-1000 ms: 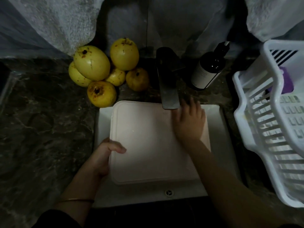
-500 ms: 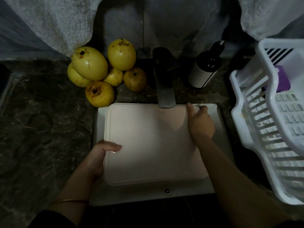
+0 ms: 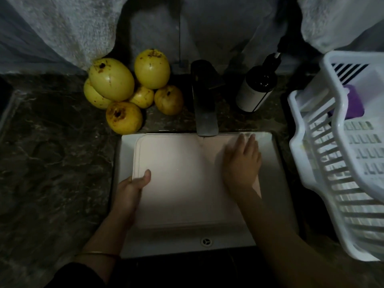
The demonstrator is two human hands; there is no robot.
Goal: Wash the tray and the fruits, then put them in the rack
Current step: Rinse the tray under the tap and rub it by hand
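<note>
Grips tray (image 3: pixel 182 183) by left edge w/ left hand (image 3: pixel 131 188), thumb on top. Lays right hand (image 3: pixel 242 163) flat, fingers straight, on far-right corner. Holds tray in sink (image 3: pixel 126 150) under tap (image 3: pixel 204 113), fruits (image 3: pixel 124 88) on counter (image 3: pixel 52 152) behind.

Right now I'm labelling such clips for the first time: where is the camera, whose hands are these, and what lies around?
No machine here: a person wears a camera on the head, looking down at their own hands. The left hand has a grip on the left edge of a pale tray over the white sink, below a dark tap. The right hand lies flat on the tray. Yellow fruits and a dark bottle stand on the counter behind; a white rack stands on the right.
</note>
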